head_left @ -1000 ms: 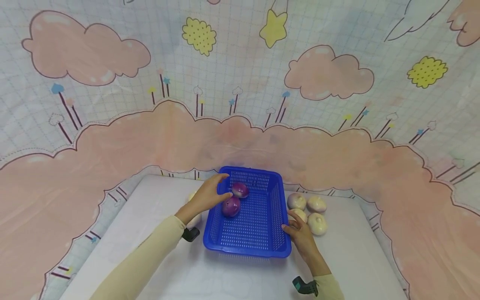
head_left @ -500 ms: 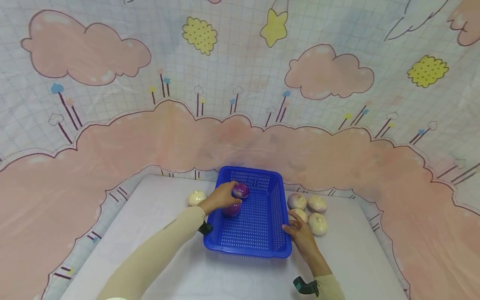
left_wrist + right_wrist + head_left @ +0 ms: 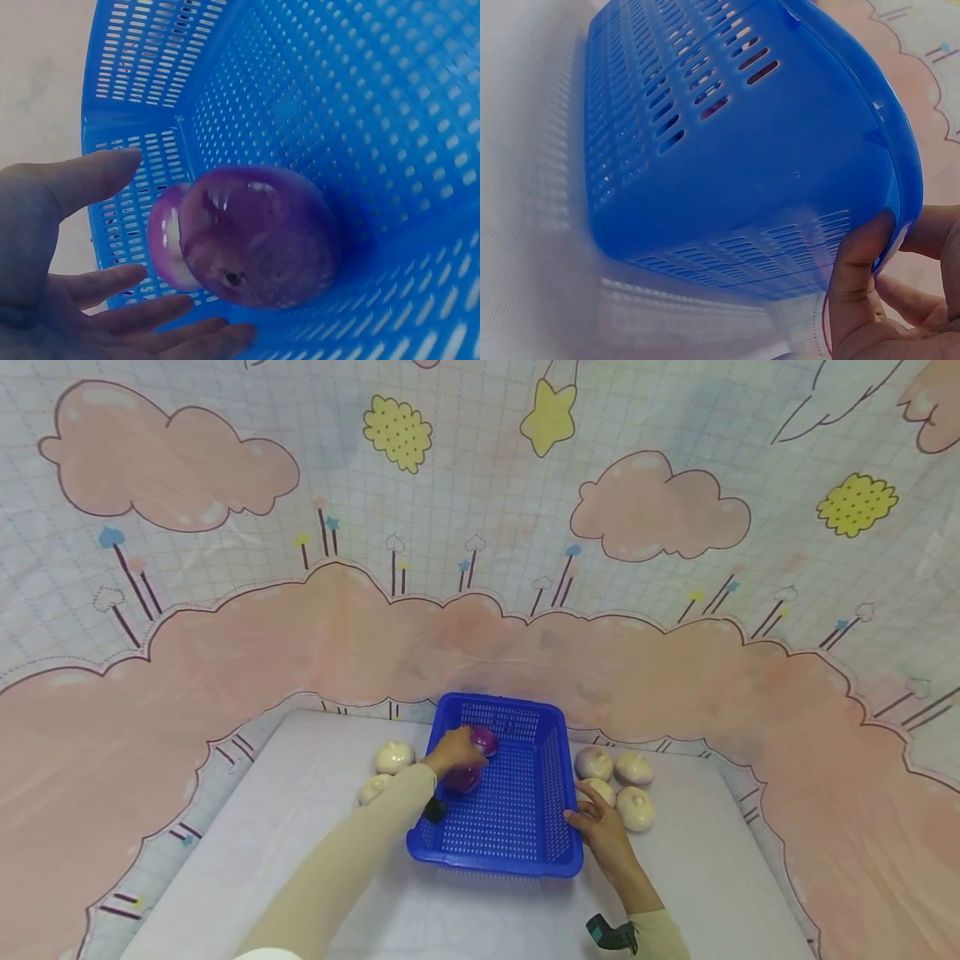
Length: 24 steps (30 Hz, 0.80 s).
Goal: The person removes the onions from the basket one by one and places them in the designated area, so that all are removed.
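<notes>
A blue plastic basket (image 3: 498, 866) with perforated walls holds two glossy purple onions. My left hand (image 3: 453, 750) reaches over the basket's left side, right at the far onion (image 3: 486, 742) and above the near onion (image 3: 463, 780). In the left wrist view, thumb and extended fingers (image 3: 139, 315) spread apart around the smaller-looking onion (image 3: 171, 238), while the larger-looking one (image 3: 262, 240) lies beyond the fingertips. My right hand (image 3: 606, 833) grips the right rim, its thumb (image 3: 859, 262) against the outer wall in the right wrist view.
Several pale onions (image 3: 635, 808) sit close beside the basket's right side. Two more, a farther one (image 3: 394, 757) and a nearer one (image 3: 372, 788), lie to its left. The white tabletop (image 3: 262, 827) meets a printed cloth backdrop (image 3: 480, 643) behind the basket.
My left hand has moved rightward from the basket's left rim in over the purple onions, uncovering the pale onions at the left. The right hand and basket have stayed put.
</notes>
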Tool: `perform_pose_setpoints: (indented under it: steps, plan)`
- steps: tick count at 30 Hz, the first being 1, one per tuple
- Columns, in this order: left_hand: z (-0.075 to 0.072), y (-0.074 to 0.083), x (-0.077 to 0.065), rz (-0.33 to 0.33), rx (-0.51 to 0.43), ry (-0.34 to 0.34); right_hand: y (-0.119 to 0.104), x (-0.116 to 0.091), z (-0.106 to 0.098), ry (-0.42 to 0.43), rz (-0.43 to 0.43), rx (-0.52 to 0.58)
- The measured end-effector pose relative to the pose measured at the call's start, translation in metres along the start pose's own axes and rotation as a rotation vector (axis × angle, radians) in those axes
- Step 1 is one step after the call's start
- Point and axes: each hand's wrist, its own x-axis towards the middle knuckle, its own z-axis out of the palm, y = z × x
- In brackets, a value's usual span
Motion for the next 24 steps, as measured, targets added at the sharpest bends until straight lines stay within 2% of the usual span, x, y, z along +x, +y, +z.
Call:
perform_pose_setpoints:
  steps: [7, 15, 24]
  plan:
    - [0.006, 0.001, 0.000, -0.023, 0.067, -0.015, 0.001, 0.000, 0.000, -0.005, 0.008, -0.004]
    - [0.014, -0.008, 0.001, 0.019, 0.161, -0.008, 0.000, 0.000, 0.000, -0.008, 0.002, 0.005]
    - [0.018, -0.009, -0.003, 0.046, 0.150, 0.001, 0.004, -0.002, -0.001, -0.002, -0.002, -0.013]
